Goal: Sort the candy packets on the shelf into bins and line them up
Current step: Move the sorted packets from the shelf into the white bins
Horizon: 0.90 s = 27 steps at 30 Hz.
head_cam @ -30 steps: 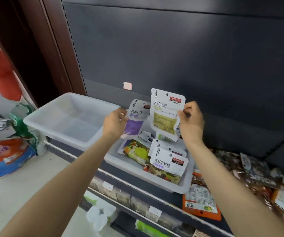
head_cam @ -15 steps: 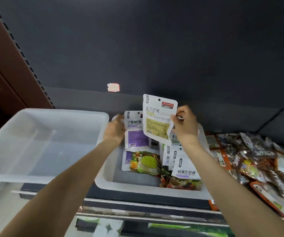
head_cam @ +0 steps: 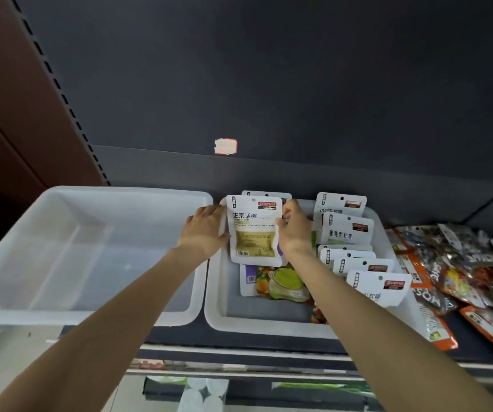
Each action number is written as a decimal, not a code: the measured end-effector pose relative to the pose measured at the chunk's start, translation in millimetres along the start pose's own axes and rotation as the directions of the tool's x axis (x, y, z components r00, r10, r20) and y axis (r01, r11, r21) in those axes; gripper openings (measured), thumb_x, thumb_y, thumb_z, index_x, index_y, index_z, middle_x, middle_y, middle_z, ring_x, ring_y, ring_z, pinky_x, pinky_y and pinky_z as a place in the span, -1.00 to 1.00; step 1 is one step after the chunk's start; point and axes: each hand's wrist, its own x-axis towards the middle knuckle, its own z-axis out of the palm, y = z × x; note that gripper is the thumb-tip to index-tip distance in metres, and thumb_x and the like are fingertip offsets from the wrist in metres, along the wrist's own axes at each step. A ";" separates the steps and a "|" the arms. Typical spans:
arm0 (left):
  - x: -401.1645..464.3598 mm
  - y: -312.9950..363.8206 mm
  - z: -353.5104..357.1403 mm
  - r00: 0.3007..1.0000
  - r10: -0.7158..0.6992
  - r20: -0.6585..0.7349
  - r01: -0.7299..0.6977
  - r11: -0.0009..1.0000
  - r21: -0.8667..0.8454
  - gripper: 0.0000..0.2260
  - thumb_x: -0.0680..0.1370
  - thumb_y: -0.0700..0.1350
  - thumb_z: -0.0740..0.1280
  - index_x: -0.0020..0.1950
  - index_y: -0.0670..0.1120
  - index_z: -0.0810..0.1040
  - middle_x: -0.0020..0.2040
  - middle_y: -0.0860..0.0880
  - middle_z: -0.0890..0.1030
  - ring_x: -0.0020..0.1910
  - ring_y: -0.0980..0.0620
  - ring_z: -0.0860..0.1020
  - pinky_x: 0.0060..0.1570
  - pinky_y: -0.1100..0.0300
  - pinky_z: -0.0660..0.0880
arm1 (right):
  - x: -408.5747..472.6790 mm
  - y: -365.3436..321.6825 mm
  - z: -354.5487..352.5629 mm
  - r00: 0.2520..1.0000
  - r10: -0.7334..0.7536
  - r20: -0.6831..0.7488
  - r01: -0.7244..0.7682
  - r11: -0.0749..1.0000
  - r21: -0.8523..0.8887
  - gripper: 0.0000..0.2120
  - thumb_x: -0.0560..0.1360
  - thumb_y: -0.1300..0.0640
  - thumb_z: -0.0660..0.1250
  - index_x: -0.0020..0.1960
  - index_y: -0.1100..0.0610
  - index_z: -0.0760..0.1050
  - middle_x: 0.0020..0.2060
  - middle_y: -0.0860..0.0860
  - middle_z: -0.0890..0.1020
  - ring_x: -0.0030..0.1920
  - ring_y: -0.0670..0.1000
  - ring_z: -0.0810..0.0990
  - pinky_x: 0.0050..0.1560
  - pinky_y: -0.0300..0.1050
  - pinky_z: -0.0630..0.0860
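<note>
At far left we see an empty clear bin (head_cam: 85,251) on the shelf (head_cam: 269,341), its left end cut off by the frame edge. Just beside it to the right sits a second bin (head_cam: 218,310) holding candy packets.

Our left hand (head_cam: 205,230) rests against the left edge of a white and yellow packet (head_cam: 253,230) held upright at the back left of that bin. Its fingers (head_cam: 209,211) look straight and close together, but their tips are hidden behind the packet, so we cannot tell if they curl round it. Another packet (head_cam: 266,194) stands behind the held one, only its top strip showing. Below lies a purple packet (head_cam: 246,278) partly under a fruit-printed packet (head_cam: 284,282); both are half covered.

Our right hand (head_cam: 295,230) pinches the yellow packet's right edge, fingers (head_cam: 287,215) curled onto it.

Right of that hand, a row of white packets (head_cam: 347,230) stands overlapped from back to front, each hiding most of the next; our right forearm covers their lower left.

At far right, loose packets (head_cam: 462,275) lie heaped on the shelf, blurred and cut off.
</note>
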 end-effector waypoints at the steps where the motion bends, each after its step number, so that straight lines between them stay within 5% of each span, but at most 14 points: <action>1: -0.9 -1.8 -1.0 1.000 0.000 0.005 0.000 1.000 0.010 -0.45 0.57 -0.01 0.28 0.51 -0.01 0.16 0.49 -0.01 0.25 0.46 -0.04 0.20 0.38 0.06 0.19 | 0.1 0.4 5.1 1.000 0.016 -0.005 -0.016 1.000 0.003 -0.91 0.59 0.31 0.15 -0.05 0.16 0.30 -0.16 0.06 0.48 -0.14 0.01 0.46 -0.15 -0.16 0.38; 7: -6.1 -4.9 -6.3 1.000 0.005 0.003 -0.005 0.999 0.045 -0.44 0.56 0.06 0.29 0.50 0.03 0.18 0.44 -0.01 0.33 0.42 -0.05 0.24 0.35 0.05 0.22 | -1.6 8.6 21.3 0.998 0.061 -0.026 -0.063 0.992 -0.105 -0.94 0.60 0.24 0.15 0.06 0.15 0.36 -0.01 0.08 0.55 -0.04 0.07 0.55 -0.07 -0.02 0.50; 14: -16.7 18.2 -11.8 0.994 0.043 -0.098 -0.046 0.999 -0.026 -0.58 0.57 -0.03 0.26 0.42 -0.01 0.31 0.30 -0.06 0.46 0.25 -0.08 0.41 0.19 0.05 0.33 | -10.0 -1.7 -5.1 0.995 -0.065 0.071 0.081 0.966 -0.247 -0.53 0.56 0.16 0.28 0.42 0.10 0.21 0.35 0.10 0.30 0.37 0.10 0.31 0.24 -0.02 0.37; 21: -36.1 89.3 -22.2 0.951 0.149 -0.270 -0.169 0.984 -0.053 -0.70 0.59 -0.03 0.20 0.31 0.00 0.42 0.18 0.01 0.58 0.12 -0.08 0.53 0.04 0.10 0.44 | -37.8 9.2 -77.2 0.925 -0.378 -0.039 0.352 0.891 -0.285 -0.77 0.54 0.24 0.28 0.19 0.20 0.51 0.16 0.13 0.50 0.20 0.14 0.46 0.15 -0.01 0.46; 27: -63.1 195.4 -12.8 0.909 0.298 -0.293 -0.339 0.936 -0.100 -0.72 0.59 -0.04 0.19 0.29 0.01 0.45 0.11 0.01 0.62 0.10 -0.09 0.56 -0.01 0.08 0.47 | -80.0 69.1 -175.5 0.941 -0.324 -0.093 0.265 0.882 -0.391 -0.74 0.55 0.20 0.22 0.22 0.15 0.50 0.11 0.10 0.53 0.12 0.11 0.51 0.10 0.06 0.49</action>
